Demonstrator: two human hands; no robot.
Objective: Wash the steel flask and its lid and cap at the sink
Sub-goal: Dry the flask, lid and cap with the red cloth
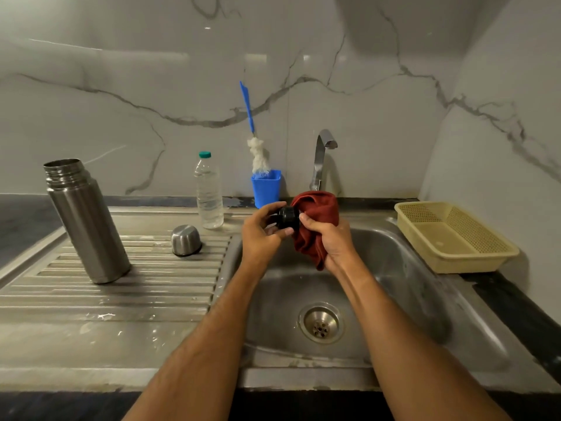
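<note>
Hands: both are up over the sink bowl [394, 268], close together.
Left hand [261, 235]: its fingers and thumb curl round the small black lid [287, 218] and hold it tight.
Right hand [329, 241]: it grips a red cloth [317, 214], bunched up, with the thumb touching the side of the lid. The cloth sits against the lid and hangs down past the wrist.
Flask [86, 221]: the steel flask stands open on the ribbed draining board [121, 293] on the left, well apart from the hands.
Cap [185, 240]: the steel cap sits mouth down on the board, between the flask and the sink bowl.
Behind: a clear water bottle [209, 192] with a green top, a blue cup [266, 188] with a brush [253, 132] in it, and the tap [321, 156].
Right side: a yellow basket [455, 238] sits on the counter beside the sink.
</note>
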